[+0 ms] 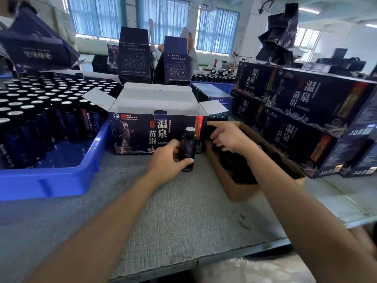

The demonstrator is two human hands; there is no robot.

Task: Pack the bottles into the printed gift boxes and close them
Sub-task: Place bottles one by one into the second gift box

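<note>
Head view, one frame, edges blurred.

Left grip: clenched round one bottle, thumb across the front, fingers behind. The bottle is upright, dark with a black cap, at mid-bench. It is just in front of the box's printed face; I cannot tell if its base touches the bench.

Right grip: reached into one brown carton at the bench's right side. Its fingers are curled on a dark thing at the carton's far end. I cannot tell what that thing is. More dark contents fill the carton, too murky to count.

Box: one, open, standing toward the far side of the bench, left of the carton and touching it or nearly so. Four flaps count as up or splayed: rear, left, right, and a small front tab. The interior is hidden from me.

Bin: one, blue, at the left edge. It is packed with upright capped bottles in rows, several dozen, too many for me to count exactly. The near corner of the bin shows bare floor.

Stack: closed printed boxes at the right edge. I count four broad fronts, two over two, with smaller dark packs beside them.

Far edge: two tall upright boxes, side by side, one person partly behind them.
</note>
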